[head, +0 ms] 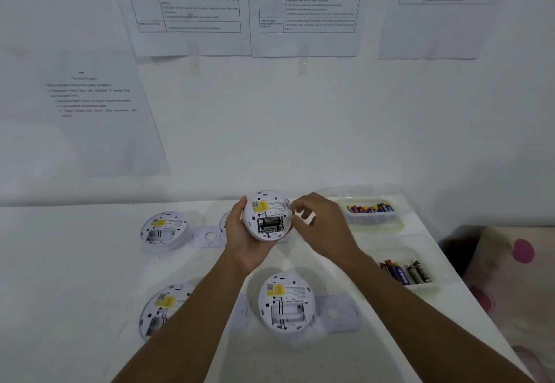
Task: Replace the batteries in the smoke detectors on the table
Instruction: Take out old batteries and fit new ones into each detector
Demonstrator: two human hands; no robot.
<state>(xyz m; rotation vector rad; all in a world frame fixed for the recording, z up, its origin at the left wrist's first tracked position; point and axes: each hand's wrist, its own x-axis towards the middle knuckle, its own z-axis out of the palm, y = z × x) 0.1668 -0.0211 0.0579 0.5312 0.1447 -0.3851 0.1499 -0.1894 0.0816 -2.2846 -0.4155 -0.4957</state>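
The left hand (243, 241) grips a round white smoke detector (267, 214) above the table (75, 262), back side up: a yellow label (260, 206) with unreadable small print, two black batteries (271, 223) in its open compartment. The right hand (321, 226) has fingers half curled at the rim; if they touch it I cannot tell.

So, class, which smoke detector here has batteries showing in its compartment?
The held detector in the left hand: dark batteries sit in its compartment. The far-left detector and near-centre detector on the table show empty white bays.
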